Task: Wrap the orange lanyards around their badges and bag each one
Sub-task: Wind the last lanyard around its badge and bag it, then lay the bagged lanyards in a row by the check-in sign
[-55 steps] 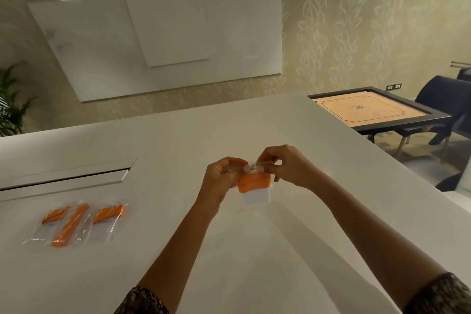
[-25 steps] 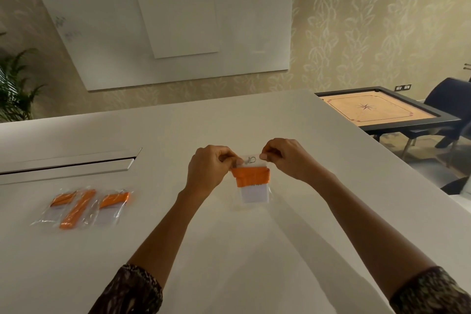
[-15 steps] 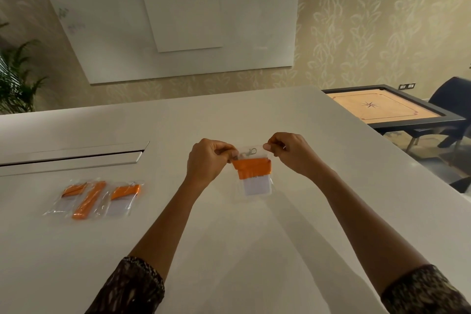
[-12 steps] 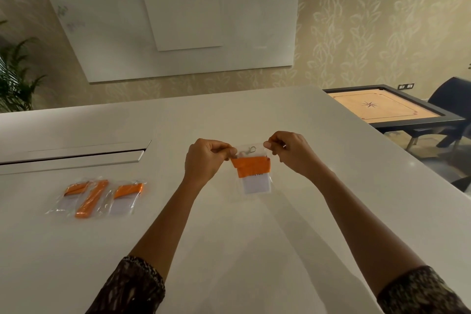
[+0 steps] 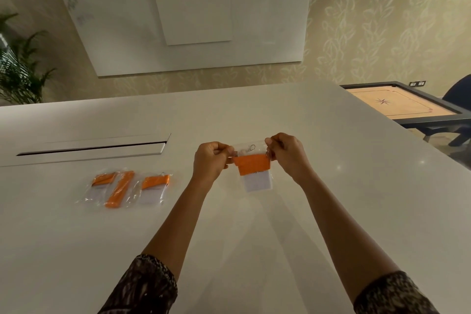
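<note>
Fingers (image 5: 226,153) of left hand (image 5: 211,160) and right hand (image 5: 286,154) pinch bag (image 5: 257,148) corners, 9 and 3 o'clock. Film likely light, slippery; hold there.

One bag (image 5: 255,173) held up; three more bags (image 5: 122,187) left of it. Two hands: left hand (image 5: 211,160), right hand (image 5: 288,155). One carrom board (image 5: 397,107) right of it.

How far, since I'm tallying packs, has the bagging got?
Done: three bagged badges lie on the table. In hand: left hand and right hand pinch the top of a fourth bag, wrapped badge inside. Left: probably sealing it and setting it down.
</note>
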`<act>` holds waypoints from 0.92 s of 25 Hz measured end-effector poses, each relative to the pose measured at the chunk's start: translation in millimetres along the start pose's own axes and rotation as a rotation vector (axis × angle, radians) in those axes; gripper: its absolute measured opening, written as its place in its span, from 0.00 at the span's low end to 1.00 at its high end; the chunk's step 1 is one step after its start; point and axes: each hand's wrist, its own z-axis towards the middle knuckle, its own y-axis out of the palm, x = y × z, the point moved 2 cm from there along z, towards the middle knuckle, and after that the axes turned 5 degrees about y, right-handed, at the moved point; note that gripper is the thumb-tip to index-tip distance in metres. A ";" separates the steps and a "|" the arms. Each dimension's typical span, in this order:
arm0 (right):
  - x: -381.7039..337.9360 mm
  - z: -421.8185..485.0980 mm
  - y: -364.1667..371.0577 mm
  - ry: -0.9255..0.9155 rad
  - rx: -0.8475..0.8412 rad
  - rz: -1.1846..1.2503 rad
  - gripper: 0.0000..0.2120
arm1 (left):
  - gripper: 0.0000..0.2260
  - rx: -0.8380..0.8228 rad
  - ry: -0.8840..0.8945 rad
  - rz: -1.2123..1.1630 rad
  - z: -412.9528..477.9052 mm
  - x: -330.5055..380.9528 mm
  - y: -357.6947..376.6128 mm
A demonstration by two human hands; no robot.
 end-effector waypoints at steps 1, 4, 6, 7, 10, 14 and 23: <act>-1.7 -2.6 9.1 0.009 0.002 0.002 0.12 | 0.04 0.000 -0.019 -0.007 -0.5 -4.3 -6.1; -4.1 -10.7 33.0 0.053 -0.003 0.034 0.15 | 0.06 0.005 -0.072 -0.023 -5.7 -15.3 -26.5; -7.9 -18.6 47.8 0.076 -0.019 0.047 0.16 | 0.07 0.019 -0.100 -0.024 -12.0 -23.0 -42.3; -10.8 -23.0 54.8 0.085 -0.032 0.047 0.16 | 0.07 0.029 -0.106 -0.019 -16.0 -25.5 -49.9; -17.5 -35.2 76.5 0.116 -0.089 0.064 0.17 | 0.08 0.079 -0.119 0.000 -29.8 -31.3 -73.3; -26.8 -56.1 107.1 0.159 -0.170 0.075 0.18 | 0.07 0.148 -0.153 0.034 -51.1 -44.6 -108.1; -60.9 -106.5 188.1 0.231 -0.249 0.056 0.14 | 0.06 0.191 -0.191 0.160 -77.5 -76.0 -199.4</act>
